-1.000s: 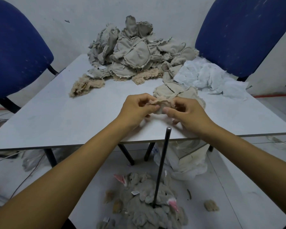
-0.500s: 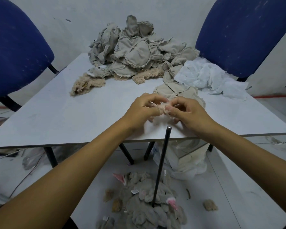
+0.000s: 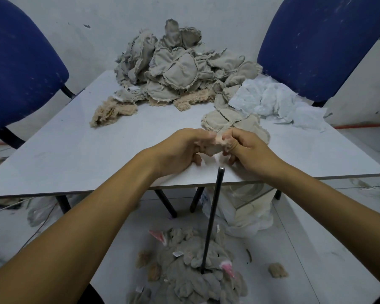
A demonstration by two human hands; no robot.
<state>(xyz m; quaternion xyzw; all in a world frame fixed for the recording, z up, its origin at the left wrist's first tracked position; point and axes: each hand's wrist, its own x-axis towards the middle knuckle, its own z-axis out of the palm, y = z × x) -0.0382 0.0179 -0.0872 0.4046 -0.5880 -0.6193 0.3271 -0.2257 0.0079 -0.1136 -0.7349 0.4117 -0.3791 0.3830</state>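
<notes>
Both the left hand point(image 3: 180, 150) and the right hand point(image 3: 248, 150) pinch a small fabric piece point(image 3: 215, 145) just above the counter point(image 3: 75, 150) near its front edge.

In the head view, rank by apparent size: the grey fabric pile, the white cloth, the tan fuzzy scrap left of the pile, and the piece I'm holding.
1. grey fabric pile
2. white cloth
3. tan fuzzy scrap
4. held piece, partly hidden by left hand and right hand
</notes>
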